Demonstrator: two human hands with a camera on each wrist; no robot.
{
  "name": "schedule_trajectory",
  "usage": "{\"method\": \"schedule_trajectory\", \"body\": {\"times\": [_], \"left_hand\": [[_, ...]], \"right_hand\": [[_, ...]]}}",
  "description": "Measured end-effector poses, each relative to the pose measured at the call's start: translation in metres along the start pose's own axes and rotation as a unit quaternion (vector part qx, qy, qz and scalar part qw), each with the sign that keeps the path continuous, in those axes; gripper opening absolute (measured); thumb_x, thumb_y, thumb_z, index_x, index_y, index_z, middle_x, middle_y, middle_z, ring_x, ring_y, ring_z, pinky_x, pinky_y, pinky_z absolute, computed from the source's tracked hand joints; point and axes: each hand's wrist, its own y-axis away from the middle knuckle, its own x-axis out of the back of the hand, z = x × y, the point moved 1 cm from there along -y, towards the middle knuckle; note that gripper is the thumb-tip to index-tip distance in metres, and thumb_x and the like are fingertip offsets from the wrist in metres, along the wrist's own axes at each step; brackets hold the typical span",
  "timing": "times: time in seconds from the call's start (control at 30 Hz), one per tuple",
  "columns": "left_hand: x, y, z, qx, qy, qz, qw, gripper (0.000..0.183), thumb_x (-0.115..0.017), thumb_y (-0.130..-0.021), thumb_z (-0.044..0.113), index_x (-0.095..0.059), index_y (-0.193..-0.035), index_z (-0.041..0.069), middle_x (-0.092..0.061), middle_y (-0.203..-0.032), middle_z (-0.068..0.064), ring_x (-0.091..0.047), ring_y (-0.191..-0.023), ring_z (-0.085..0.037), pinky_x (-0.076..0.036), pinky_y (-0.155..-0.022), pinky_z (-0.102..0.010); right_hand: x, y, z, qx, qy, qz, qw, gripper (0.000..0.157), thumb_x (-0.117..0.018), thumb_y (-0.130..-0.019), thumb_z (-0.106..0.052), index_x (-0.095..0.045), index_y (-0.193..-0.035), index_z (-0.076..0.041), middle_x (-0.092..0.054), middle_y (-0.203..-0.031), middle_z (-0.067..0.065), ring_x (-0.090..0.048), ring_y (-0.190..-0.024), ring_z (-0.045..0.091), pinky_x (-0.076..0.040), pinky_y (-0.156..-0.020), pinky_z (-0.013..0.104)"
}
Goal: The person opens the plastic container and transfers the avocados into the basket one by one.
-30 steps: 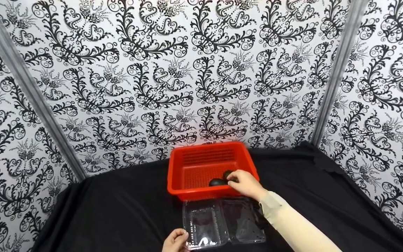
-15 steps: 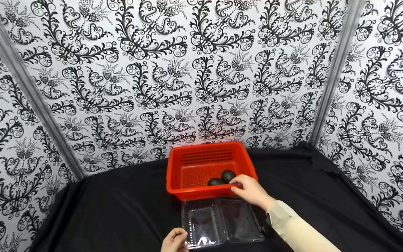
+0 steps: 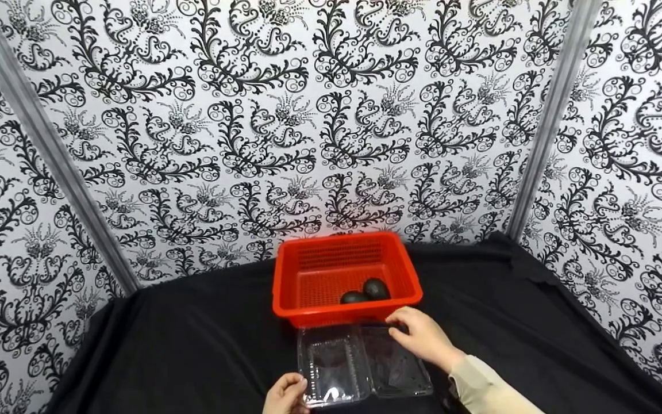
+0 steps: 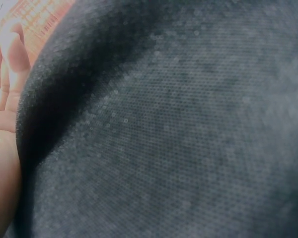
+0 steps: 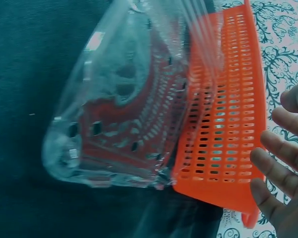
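Observation:
Two dark, oval avocados (image 3: 374, 288) lie in the front right corner of the red plastic basket (image 3: 292, 282). In front of it an open clear plastic clamshell container (image 3: 337, 368) lies unfolded, its two halves side by side. My left hand (image 3: 286, 394) pinches the container's left edge near its front corner. Dark fabric hides most of this hand (image 4: 5, 94) in the left wrist view. Above the container's right half, close to the basket's front wall, my right hand (image 3: 423, 336) holds nothing. Its fingers (image 5: 278, 168) are spread and slightly bent in the right wrist view.
Black cloth (image 3: 204, 345) covers the table. A white wall with black scroll patterns (image 3: 273, 126) rises right behind the basket, and patterned side walls (image 3: 641, 230) stand left and right.
My right hand has let go of the rear avocado and drawn back out of the basket toward the container. Both avocados stay inside. My left hand has kept its place.

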Motion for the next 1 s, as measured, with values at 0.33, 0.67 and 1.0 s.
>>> {"method": "schedule_trajectory", "body": {"times": [0.33,0.67,1.0], "left_hand": [[0.001,-0.001,0.001,0.009,-0.007,-0.017,0.9998,0.008,-0.063,-0.09,0.011,-0.055,-0.093,0.009,-0.052,-0.063,0.003,-0.061,-0.052,-0.011,-0.054,-0.05,-0.022],[0.001,0.003,0.002,0.024,0.002,-0.013,0.9996,0.009,-0.062,-0.092,0.012,-0.056,-0.095,0.007,-0.054,-0.068,0.002,-0.058,-0.053,-0.01,-0.053,-0.051,-0.023],[0.001,0.006,0.01,0.043,0.016,-0.011,0.9989,0.007,-0.062,-0.093,0.016,-0.057,-0.093,0.01,-0.055,-0.066,0.0,-0.059,-0.054,-0.01,-0.053,-0.05,-0.022]], "right_hand": [[-0.005,0.018,0.004,-0.003,0.013,0.004,1.0,0.012,-0.069,-0.087,-0.016,-0.07,-0.099,-0.019,-0.064,-0.101,-0.007,-0.06,-0.087,0.011,-0.053,-0.075,0.034],[-0.005,0.03,0.011,0.009,0.032,0.016,0.999,0.013,-0.071,-0.085,-0.016,-0.071,-0.098,-0.018,-0.064,-0.099,-0.007,-0.059,-0.084,0.009,-0.053,-0.073,0.033],[0.002,0.029,0.011,0.013,0.043,0.025,0.999,0.012,-0.071,-0.085,-0.013,-0.071,-0.097,-0.017,-0.064,-0.097,-0.008,-0.06,-0.083,0.01,-0.053,-0.072,0.033]]}}
